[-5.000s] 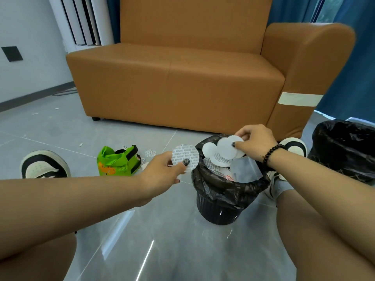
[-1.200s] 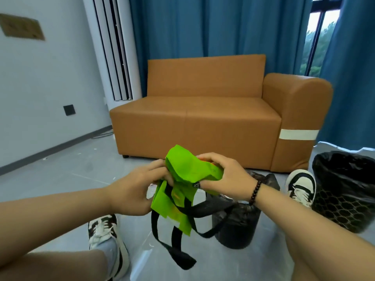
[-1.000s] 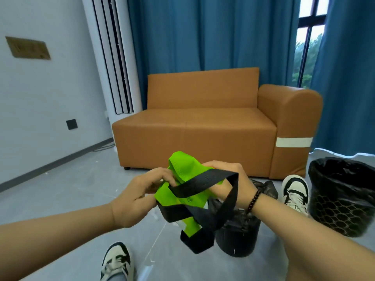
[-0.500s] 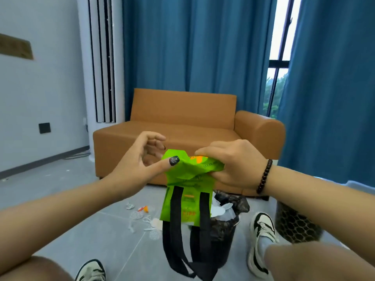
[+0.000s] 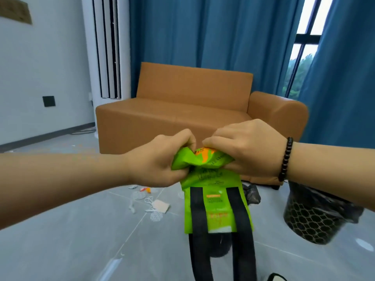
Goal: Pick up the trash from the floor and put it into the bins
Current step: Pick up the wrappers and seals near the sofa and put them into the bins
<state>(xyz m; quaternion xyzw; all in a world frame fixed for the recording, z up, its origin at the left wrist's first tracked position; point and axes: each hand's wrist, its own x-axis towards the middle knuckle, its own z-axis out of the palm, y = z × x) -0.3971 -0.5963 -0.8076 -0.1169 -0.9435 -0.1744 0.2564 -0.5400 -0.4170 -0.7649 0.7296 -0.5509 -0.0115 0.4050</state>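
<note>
A green bag with black straps [image 5: 215, 203] hangs in front of me, upside down, its straps dangling toward the floor. My left hand [image 5: 160, 159] and my right hand [image 5: 241, 147] both grip its crumpled upper end. Behind the bag stands a small black-lined bin [image 5: 251, 194], mostly hidden by the bag. A second black mesh bin [image 5: 312, 213] with a black liner stands on the floor at the right. Several bits of trash [image 5: 152, 201], white discs, a tag with string and an orange scrap, lie on the grey floor to the left of the bag.
An orange sofa [image 5: 182, 110] stands behind, with blue curtains [image 5: 203, 37] and a window at the back. A white standing air conditioner [image 5: 103, 57] is at the back left. A shoe tip [image 5: 276, 277] shows at the bottom edge.
My left hand has closed on the bag's top beside my right hand, crumpling it. The view has shifted so the bins sit further right and the floor trash shows more.
</note>
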